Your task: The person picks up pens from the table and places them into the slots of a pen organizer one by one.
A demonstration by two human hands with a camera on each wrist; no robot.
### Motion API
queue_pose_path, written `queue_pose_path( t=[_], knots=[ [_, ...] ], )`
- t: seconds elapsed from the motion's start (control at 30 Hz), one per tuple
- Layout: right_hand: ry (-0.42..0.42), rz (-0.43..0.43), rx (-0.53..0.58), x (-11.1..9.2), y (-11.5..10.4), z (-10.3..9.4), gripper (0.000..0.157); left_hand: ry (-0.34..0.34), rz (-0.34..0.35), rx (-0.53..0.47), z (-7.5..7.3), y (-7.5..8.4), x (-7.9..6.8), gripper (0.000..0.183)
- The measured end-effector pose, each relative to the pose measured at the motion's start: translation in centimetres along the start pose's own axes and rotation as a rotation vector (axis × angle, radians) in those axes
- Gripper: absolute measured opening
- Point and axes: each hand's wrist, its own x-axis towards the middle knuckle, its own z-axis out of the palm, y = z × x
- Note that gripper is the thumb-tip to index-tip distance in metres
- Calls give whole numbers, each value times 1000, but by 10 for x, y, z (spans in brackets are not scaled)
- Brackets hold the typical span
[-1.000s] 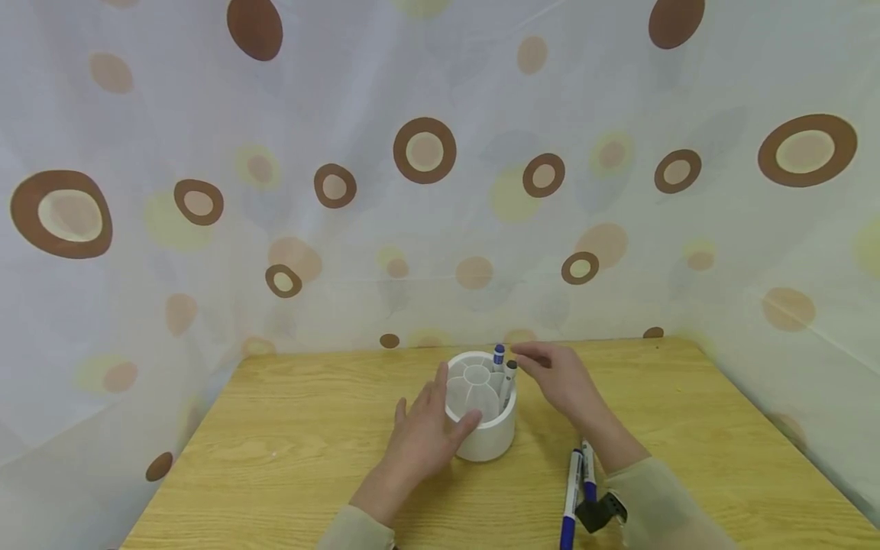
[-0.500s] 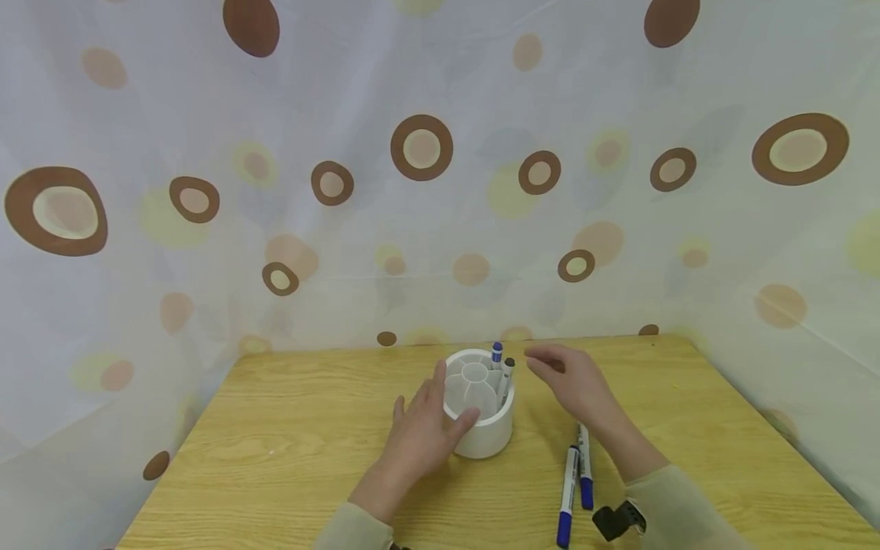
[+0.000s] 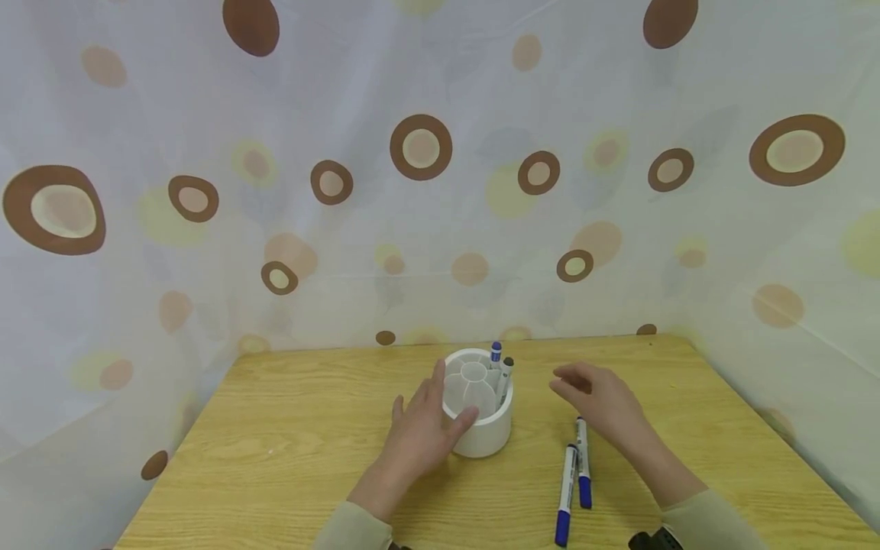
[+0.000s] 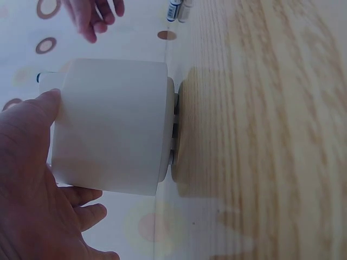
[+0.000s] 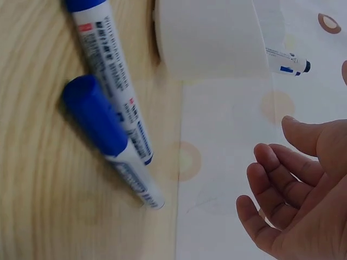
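Head view: at left, the left hand (image 3: pixel 421 435) lies against a white, round, apparently plastic pen holder (image 3: pixel 484 441) with inner dividers. Its fingers are extended and spread, the thumb at the near rim; it appears to steady the holder rather than clasp it. The holder stands upright on a light wood-grain table (image 3: pixel 309 428). In its right-hand part stand a white marker with a blue upper end (image 3: pixel 496 354), towards the back, and a white marker with a dark upper end (image 3: pixel 505 376), leaning outward. Farther right, on the table, lie a nearer white marker with a blue cap (image 3: pixel 566 495) and a farther white marker with a blue cap (image 3: pixel 583 462). The right hand (image 3: pixel 601 401) hangs above the table, its fingers loosely bent, with nothing in hold.

The step in hand is judged to be steadying the holder while the other hand is free; work on either loose marker would call for lowering the right hand and pinching a barrel.

Hidden or unclear, again from left: the left hand covers part of the holder's wall; the standing markers' compartments cannot be told apart; whether the loose markers touch is uncertain, and their print is partly blurred; a dark object at the right wrist (image 3: pixel 653 541) is cut off below.
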Motion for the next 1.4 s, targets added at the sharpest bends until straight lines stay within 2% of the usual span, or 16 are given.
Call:
queue_pose_path(
  t=[0.43, 0.6, 0.8, 1.4],
  knots=[
    [-36, 55, -57, -14, 25, -7, 46, -5, -11, 1, -3, 1, -2, 99],
    [-45, 89, -84, -18, 35, -7, 51, -8, -13, 3, -3, 1, -1, 99],
    [-65, 135, -114, -18, 43, -10, 58, -11, -13, 3, -2, 0, 0, 100],
    [-97, 189, -174, -19, 66, -8, 59, -17, -21, -6, -2, 3, -2, 99]
  ],
)
